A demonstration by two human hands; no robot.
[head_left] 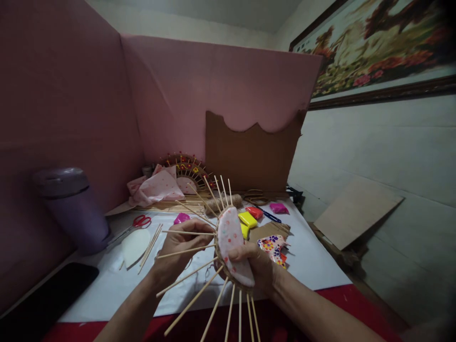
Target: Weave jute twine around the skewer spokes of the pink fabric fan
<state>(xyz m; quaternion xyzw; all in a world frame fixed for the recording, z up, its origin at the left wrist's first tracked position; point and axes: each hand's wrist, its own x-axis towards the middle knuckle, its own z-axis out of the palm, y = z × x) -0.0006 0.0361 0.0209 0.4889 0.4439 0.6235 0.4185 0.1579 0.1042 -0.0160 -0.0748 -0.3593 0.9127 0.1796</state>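
Many sticks (194, 300) ray from a half-disc (230, 232) gripped by the right hand (259, 263); the left hand (177, 242) curls at its edge, hold unclear, scissors (135, 224) farther left.

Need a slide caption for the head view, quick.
Right hand grips a pale pink, spotted, half-round cloth-covered piece fringed with thin wooden sticks; left hand among them.

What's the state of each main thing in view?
Half-round piece: held in right hand, sticks radiating
Left hand: at the sticks, grip unclear
Purple bottle: standing, lid on
Red scissors: lying down, blade opening unclear
Pink cloth: crumpled
Large cardboard: standing upright, top edge wavy
Yellow packets: lying down, seal unclear
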